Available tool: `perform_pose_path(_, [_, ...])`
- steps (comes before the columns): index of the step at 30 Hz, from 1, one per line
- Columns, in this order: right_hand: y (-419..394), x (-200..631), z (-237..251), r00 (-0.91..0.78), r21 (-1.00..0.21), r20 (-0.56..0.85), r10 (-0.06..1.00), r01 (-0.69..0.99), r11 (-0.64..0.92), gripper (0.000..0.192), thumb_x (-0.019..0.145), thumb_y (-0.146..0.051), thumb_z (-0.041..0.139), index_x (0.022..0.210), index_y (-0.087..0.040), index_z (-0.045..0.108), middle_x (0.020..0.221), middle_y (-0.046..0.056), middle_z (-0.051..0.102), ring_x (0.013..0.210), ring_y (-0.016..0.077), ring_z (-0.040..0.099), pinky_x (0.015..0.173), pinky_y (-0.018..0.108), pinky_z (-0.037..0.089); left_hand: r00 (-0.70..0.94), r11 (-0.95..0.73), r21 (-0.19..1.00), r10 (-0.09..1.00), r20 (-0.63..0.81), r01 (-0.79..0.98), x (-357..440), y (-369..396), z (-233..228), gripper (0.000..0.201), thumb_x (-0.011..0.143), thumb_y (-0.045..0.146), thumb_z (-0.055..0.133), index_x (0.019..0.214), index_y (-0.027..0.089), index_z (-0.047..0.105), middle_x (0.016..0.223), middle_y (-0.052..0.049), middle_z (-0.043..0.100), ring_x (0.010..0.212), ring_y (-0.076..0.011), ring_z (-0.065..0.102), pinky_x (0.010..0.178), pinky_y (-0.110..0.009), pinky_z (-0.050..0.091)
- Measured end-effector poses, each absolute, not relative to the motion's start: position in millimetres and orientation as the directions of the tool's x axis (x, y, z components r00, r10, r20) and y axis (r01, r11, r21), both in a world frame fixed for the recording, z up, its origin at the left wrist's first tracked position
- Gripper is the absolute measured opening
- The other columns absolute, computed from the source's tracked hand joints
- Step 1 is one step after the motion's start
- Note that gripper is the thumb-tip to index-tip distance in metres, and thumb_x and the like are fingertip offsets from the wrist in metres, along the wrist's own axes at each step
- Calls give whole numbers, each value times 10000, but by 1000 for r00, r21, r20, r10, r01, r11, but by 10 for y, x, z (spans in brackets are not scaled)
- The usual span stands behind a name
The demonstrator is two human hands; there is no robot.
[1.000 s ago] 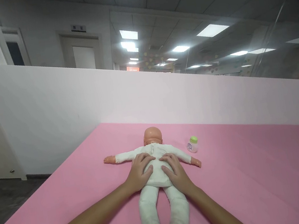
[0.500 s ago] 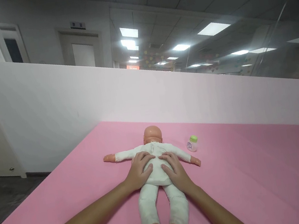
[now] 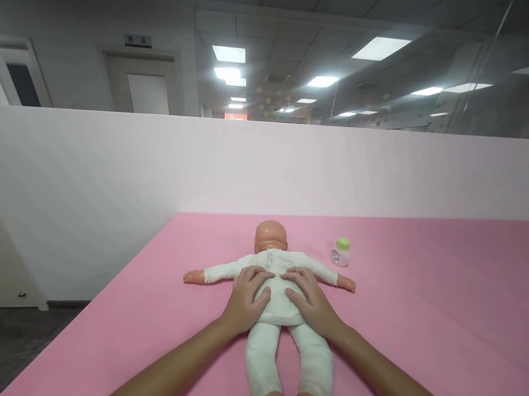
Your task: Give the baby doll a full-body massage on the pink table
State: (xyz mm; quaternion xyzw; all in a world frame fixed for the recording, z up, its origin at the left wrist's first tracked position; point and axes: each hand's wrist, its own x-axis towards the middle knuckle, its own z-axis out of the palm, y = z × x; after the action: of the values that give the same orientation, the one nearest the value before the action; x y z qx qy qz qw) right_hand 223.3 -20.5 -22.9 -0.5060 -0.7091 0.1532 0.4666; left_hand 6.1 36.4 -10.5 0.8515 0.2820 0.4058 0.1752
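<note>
Both hands, the left hand and right hand, lie flat with fingers spread, gripping nothing, pressing the back of the white-suited plastic baby doll, which lies face-down mid-surface on the pink mat; a massage stroke seems under way, calling for gentle, even pressure.

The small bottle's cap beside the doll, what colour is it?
Light green cap, on a pale bottle; head view.

A doll lies flat on the surface, head away from the person and legs toward them. The left hand and right hand rest side by side on its torso (fingers spread, palms down). A small bottle stands beyond and right of the right hand, just past the doll's outstretched arm. A partition wall runs behind the surface.
</note>
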Motion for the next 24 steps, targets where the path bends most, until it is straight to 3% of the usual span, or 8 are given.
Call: perform_pose_path(24, [-206, 2232, -223, -51, -692, 503, 863, 574, 438, 306, 977, -375, 534, 1251, -299, 649, 1349, 80, 526, 1358, 273, 472, 1196, 510, 368, 505, -783, 519, 620, 601, 343, 64, 365, -112, 339, 971, 312, 504, 1271, 292, 660, 1248, -75, 602, 1206, -277, 534, 1108, -490, 408])
